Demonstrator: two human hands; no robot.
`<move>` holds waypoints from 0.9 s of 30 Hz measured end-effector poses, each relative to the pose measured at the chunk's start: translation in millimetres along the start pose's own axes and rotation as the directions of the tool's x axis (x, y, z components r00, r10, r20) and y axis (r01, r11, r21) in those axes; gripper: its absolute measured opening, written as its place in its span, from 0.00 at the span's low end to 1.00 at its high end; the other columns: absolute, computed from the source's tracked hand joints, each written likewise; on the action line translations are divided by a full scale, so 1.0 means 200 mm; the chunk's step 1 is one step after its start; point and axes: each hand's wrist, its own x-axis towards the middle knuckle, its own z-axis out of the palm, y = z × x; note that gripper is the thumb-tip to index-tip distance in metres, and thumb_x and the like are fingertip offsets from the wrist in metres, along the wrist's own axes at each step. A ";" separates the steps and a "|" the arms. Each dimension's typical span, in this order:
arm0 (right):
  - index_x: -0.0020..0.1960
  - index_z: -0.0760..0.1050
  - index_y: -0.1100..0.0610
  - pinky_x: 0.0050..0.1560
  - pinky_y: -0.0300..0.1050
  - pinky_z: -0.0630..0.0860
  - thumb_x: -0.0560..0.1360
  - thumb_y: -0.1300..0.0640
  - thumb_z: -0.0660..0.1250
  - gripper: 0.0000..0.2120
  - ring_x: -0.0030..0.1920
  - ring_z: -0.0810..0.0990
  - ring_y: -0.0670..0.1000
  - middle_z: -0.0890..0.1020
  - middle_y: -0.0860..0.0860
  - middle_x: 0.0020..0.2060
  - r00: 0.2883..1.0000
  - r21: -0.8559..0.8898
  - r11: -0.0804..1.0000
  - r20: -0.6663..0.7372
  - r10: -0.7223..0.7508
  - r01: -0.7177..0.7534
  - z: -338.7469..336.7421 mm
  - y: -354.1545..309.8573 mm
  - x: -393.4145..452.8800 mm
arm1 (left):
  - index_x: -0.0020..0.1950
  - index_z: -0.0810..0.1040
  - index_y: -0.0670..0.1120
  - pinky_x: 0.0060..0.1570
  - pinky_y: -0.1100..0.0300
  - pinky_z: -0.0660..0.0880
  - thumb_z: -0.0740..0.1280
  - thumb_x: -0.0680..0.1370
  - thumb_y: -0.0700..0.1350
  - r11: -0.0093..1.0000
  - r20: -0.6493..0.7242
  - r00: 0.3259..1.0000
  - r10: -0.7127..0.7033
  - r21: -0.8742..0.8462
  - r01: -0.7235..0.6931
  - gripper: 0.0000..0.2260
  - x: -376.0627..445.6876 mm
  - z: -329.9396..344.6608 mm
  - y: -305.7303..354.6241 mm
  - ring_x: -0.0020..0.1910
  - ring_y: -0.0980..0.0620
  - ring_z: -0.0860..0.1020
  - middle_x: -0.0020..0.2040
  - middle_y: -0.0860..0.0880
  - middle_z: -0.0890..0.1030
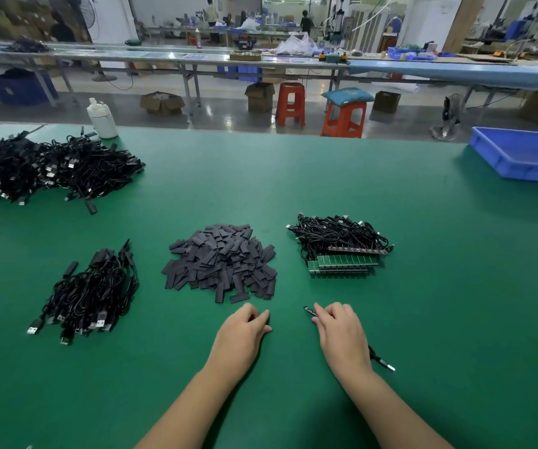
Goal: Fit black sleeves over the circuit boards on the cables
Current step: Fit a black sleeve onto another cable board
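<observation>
At the upper left of the frame lies a large heap of sleeved cables [44, 170]; lower left, a smaller sleeved bundle [91, 294]. At center sits the pile of black sleeves [220, 262]. Below it the left hand [243, 328] rests loosely curled, holding nothing. The right hand [340, 330] pinches a circuit board [309, 310] on its cable [381, 360]. Right of center, unsleeved cables with green boards [342, 246].

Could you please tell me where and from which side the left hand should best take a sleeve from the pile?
Probably the loose sleeve at the near edge of the pile, just ahead of the left hand. It lies flat and apart from the heap, so come from the near side and pinch its long edges between thumb and forefinger; sleeves deeper in overlap and would drag neighbours along.
</observation>
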 end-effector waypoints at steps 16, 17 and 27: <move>0.60 0.80 0.56 0.42 0.42 0.80 0.77 0.62 0.69 0.12 0.35 0.80 0.47 0.84 0.49 0.38 0.742 0.453 0.742 0.665 0.088 -0.494 -0.11 -0.15 0.17 | 0.56 0.78 0.50 0.45 0.61 0.72 0.59 0.81 0.58 0.996 0.103 0.992 -0.076 -0.037 0.080 0.15 0.00 0.03 -0.05 0.42 0.58 0.74 0.43 0.56 0.77; 0.62 0.79 0.60 0.39 0.41 0.79 0.78 0.64 0.68 0.13 0.33 0.79 0.47 0.84 0.51 0.37 0.705 0.505 0.659 0.707 0.055 -0.557 -0.11 -0.15 0.16 | 0.63 0.77 0.46 0.44 0.63 0.68 0.61 0.82 0.52 0.999 0.086 0.996 -0.031 0.022 0.029 0.14 0.00 0.04 -0.07 0.43 0.59 0.72 0.45 0.55 0.76; 0.57 0.82 0.49 0.36 0.41 0.79 0.82 0.59 0.62 0.11 0.32 0.78 0.44 0.79 0.50 0.36 0.751 0.616 0.573 0.660 -0.001 -0.541 -0.05 -0.08 0.13 | 0.73 0.71 0.43 0.47 0.62 0.67 0.63 0.82 0.43 0.990 0.117 0.993 0.026 0.138 -0.042 0.19 -0.02 0.00 -0.03 0.52 0.49 0.74 0.53 0.47 0.77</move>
